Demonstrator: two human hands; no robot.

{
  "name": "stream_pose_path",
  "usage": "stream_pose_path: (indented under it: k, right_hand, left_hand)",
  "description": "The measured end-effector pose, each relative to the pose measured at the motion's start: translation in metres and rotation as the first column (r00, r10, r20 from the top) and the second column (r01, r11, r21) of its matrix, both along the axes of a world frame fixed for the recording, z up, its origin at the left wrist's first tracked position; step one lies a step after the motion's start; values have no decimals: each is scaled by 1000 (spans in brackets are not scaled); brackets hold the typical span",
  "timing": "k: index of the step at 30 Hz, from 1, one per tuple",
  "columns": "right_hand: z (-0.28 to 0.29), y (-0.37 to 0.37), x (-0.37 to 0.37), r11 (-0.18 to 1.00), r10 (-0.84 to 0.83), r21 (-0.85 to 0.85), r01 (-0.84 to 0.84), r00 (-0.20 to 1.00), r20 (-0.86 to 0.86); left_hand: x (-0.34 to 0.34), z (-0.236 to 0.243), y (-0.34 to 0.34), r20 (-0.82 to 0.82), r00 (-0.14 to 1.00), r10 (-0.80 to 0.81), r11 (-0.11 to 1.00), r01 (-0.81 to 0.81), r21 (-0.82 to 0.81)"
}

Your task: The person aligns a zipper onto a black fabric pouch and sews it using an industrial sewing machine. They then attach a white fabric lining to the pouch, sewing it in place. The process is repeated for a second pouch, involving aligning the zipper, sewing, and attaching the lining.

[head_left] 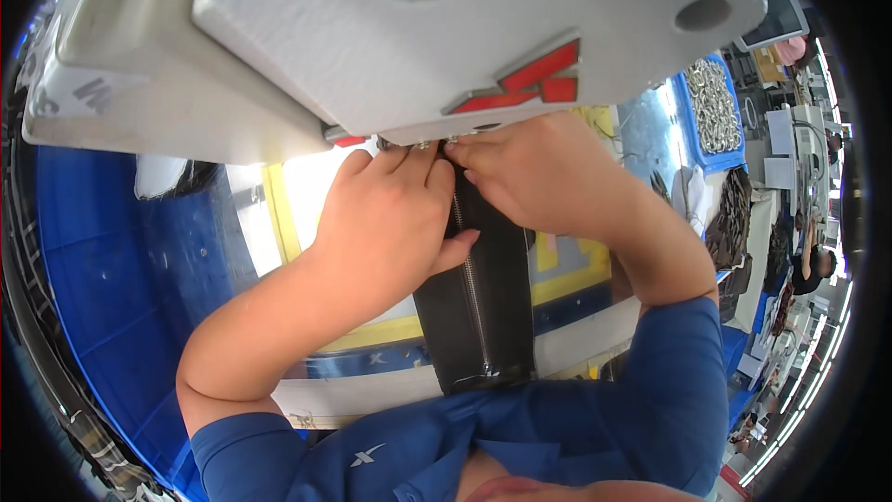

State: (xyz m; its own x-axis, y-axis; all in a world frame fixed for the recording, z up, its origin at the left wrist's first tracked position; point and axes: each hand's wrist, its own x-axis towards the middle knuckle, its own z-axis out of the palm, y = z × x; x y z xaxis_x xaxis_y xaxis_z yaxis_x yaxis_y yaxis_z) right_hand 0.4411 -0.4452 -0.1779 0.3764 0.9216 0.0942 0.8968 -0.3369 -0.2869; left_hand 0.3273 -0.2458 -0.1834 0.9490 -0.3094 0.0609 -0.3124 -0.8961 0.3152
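Observation:
A black piece of material with a long metal zipper down its length runs from under a large grey-white machine head toward my body. My left hand lies on it with curled fingers, the thumb across the piece beside the zipper. My right hand grips its far end with bent fingers, close under the machine beside small metal parts. What exactly the fingertips hold there is partly hidden by the machine and fingers.
A blue crate stands at my left, beside the worktable with yellow-taped edges. At right lie a blue tray of metal pieces and a stack of dark pieces. Farther right, another person is at the workbenches.

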Motion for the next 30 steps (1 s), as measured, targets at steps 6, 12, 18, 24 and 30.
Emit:
stream_pose_path:
  k: [6,12,18,24,30]
  right_hand:
    - [-2,0,-3,999,7,35,-8,1000,19]
    - [-1,1,-4,999,-12,44,13,1000,-22]
    - [8,-7,3,974,-80,-220,60,993,-82]
    - [2,-91,16,971,-203,112,210,976,-75]
    - [17,-242,89,518,-855,46,854,515,60]
  left_hand:
    - [-2,0,-1,9,1000,5,1000,-6,30]
    - [-4,-3,-2,58,998,-8,1000,7,27]
    - [-3,-10,-8,127,987,-95,995,94,15]
    - [-5,-20,-19,239,957,-162,987,156,45]
    - [-8,-26,-18,278,943,-183,980,196,-18]
